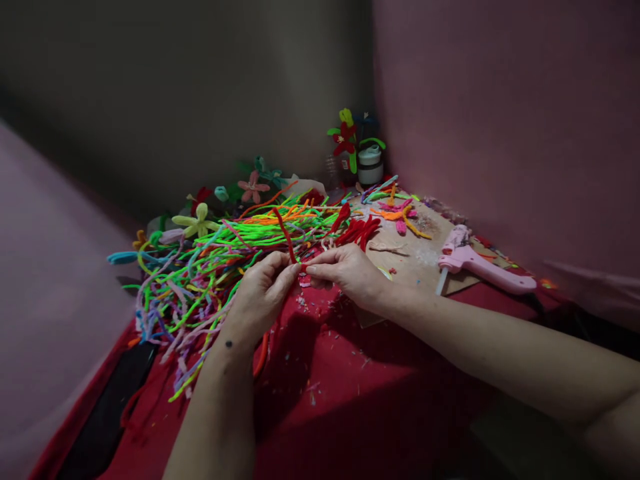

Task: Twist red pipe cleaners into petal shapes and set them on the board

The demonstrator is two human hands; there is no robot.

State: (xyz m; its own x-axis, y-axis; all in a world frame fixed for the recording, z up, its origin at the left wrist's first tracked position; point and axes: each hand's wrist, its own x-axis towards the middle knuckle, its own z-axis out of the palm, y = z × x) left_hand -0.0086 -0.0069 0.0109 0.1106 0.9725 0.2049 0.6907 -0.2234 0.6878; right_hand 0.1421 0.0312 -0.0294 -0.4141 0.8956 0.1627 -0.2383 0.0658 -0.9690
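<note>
Red stem (285, 233), perhaps bent, partly hidden between left hand (263, 290) and right hand (350, 275).

Both hands (263, 290) close together, fingers (323, 271) pinched, arms (480, 340) extended

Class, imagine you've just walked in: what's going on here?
A person's left hand and right hand nearly meet, fingertips pinching a red pipe cleaner, one end sticking up. A pile of loose, many-coloured pipe cleaners lies beyond and to the left. Off to the right lies a pink glue gun, with neither hand on it.
</note>
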